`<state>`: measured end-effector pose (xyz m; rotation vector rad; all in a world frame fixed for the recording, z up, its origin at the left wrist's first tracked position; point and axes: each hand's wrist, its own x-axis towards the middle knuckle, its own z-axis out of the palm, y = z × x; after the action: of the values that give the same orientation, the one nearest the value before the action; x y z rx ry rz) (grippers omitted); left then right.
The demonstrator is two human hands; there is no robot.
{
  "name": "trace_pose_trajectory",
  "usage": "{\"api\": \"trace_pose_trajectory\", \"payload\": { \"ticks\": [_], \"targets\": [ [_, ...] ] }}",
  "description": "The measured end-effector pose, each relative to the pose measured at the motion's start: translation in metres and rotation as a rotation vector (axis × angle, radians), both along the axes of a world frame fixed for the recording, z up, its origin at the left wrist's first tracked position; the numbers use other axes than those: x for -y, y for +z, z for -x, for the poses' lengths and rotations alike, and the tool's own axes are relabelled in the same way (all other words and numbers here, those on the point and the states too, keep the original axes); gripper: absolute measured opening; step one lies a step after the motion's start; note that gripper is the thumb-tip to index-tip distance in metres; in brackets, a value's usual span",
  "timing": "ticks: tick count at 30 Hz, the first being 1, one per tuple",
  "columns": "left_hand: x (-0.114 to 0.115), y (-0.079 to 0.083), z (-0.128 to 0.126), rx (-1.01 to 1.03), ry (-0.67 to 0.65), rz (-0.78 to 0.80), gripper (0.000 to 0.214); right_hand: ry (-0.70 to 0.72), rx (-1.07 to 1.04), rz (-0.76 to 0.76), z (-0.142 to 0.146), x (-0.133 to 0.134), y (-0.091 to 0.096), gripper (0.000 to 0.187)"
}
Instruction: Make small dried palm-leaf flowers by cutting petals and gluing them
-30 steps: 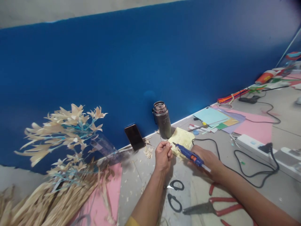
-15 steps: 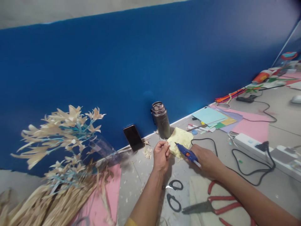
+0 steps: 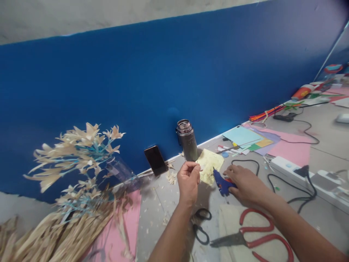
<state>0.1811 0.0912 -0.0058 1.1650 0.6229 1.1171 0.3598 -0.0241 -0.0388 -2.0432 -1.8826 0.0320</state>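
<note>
My left hand (image 3: pixel 188 180) is raised a little off the floor, its fingers pinched on a small pale leaf-shaped piece (image 3: pixel 198 166). My right hand (image 3: pixel 241 181) lies low on the grey surface, fingers curled around a blue glue gun (image 3: pixel 221 182) that rests tilted on the surface beside a yellow cloth (image 3: pixel 208 165). The gun's black cord (image 3: pixel 275 178) trails off to the right. Just behind the cloth stands a dark metal flask (image 3: pixel 188 140).
Dried pale leaves on blue stems (image 3: pixel 79 156) fill the left, over pink paper (image 3: pixel 114 233). A phone (image 3: pixel 156 160) leans on the blue wall. Black-handled scissors (image 3: pixel 200 223) and red-handled shears (image 3: pixel 251 236) lie near me. A power strip (image 3: pixel 308 174) and coloured paper sheets (image 3: pixel 251 138) lie to the right.
My right hand has lowered the glue gun from pointing at the piece down onto the surface by the cloth. My left hand lifted slightly with the small piece.
</note>
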Motion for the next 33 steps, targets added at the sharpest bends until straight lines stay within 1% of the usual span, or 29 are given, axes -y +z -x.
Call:
{"api": "trace_pose_trajectory", "payload": {
  "ticks": [2, 5, 6, 9, 12, 14, 19, 22, 25, 27, 29, 31, 33],
  "targets": [
    [0.004, 0.000, -0.002, -0.019, 0.030, 0.021, 0.029, 0.004, 0.030, -0.144, 0.011, 0.000, 0.010, 0.012],
    [0.008, -0.002, -0.005, -0.037, 0.032, 0.083, 0.030, 0.042, 0.051, -0.445, 0.034, -0.003, 0.025, 0.023],
    [0.010, -0.003, -0.006, -0.039, 0.022, 0.097, 0.030, 0.060, 0.065, -0.518, 0.040, -0.005, 0.029, 0.024],
    [0.014, -0.005, -0.007, -0.032, -0.015, 0.108, 0.029, 0.083, 0.115, -0.652, 0.053, -0.011, 0.035, 0.019],
    [0.018, -0.006, -0.007, -0.045, -0.013, 0.098, 0.026, 0.071, 0.134, -0.727, 0.056, -0.016, 0.034, 0.018],
    [0.020, -0.006, -0.008, -0.070, -0.003, 0.082, 0.023, 0.056, 0.140, -0.750, 0.056, -0.017, 0.033, 0.018],
    [0.020, -0.006, -0.010, -0.122, 0.004, 0.052, 0.020, 0.035, 0.134, -0.748, 0.053, -0.017, 0.031, 0.021],
    [0.020, -0.004, -0.009, -0.144, -0.016, 0.048, 0.019, 0.020, 0.058, -0.727, 0.052, -0.017, 0.029, 0.021],
    [0.021, -0.001, -0.008, -0.144, -0.061, 0.072, 0.020, 0.009, -0.103, -0.703, 0.049, -0.017, 0.028, 0.018],
    [0.022, -0.001, -0.008, -0.140, -0.092, 0.105, 0.022, 0.002, -0.296, -0.678, 0.047, -0.018, 0.029, 0.017],
    [0.024, -0.002, -0.009, -0.136, -0.138, 0.157, 0.024, -0.044, -0.594, -0.613, 0.044, -0.019, 0.030, 0.016],
    [0.025, -0.003, -0.010, -0.134, -0.192, 0.229, 0.026, -0.117, -0.988, -0.515, 0.042, -0.021, 0.030, 0.018],
    [0.027, -0.003, -0.011, -0.137, -0.234, 0.299, 0.029, -0.162, -1.358, -0.427, 0.040, -0.024, 0.028, 0.026]
  ]
}}
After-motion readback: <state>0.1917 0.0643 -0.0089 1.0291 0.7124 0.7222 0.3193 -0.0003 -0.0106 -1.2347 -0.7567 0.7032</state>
